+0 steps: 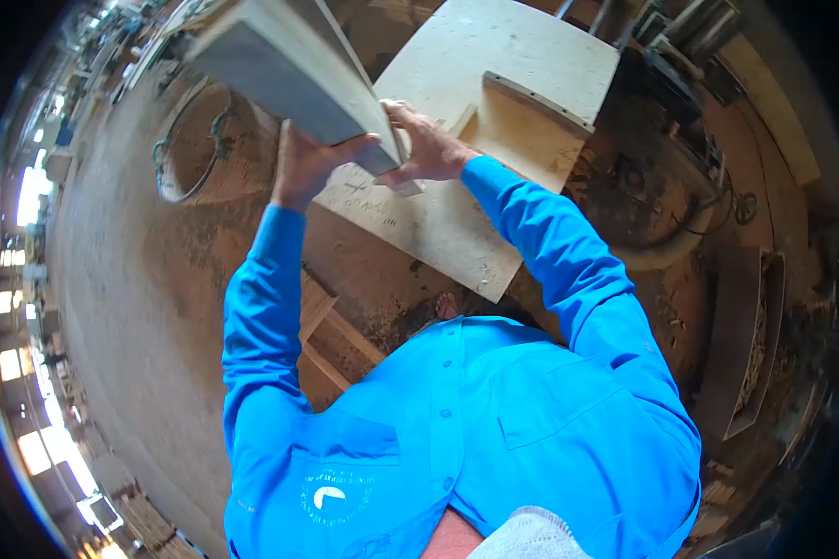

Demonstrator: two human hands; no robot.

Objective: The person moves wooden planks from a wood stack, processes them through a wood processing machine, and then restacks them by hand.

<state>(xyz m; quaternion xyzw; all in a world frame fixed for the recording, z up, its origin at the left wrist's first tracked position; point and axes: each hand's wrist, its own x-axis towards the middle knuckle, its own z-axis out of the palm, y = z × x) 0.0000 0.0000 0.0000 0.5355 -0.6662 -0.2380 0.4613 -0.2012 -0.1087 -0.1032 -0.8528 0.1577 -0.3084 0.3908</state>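
A long, thick wooden board (298, 79) with a greyish face and pale edges is held up at the upper left, tilted. My left hand (312, 163) grips its near end from the left, the thumb lying across the end. On the right side of that same end, my right hand (426, 144) has its fingers closed round the edge. Beneath and beyond my right hand lies a pale panel (522, 47) with handwritten marks. A wooden strip with holes (539, 104) and a small wood block are on the panel.
A round hoop-like basket or bag (193, 149) stands on the floor to the left. Below the panel is a wooden frame (340, 340). Machinery (671, 79) fills the upper right, and a long trough with shavings (741, 345) lies at the right.
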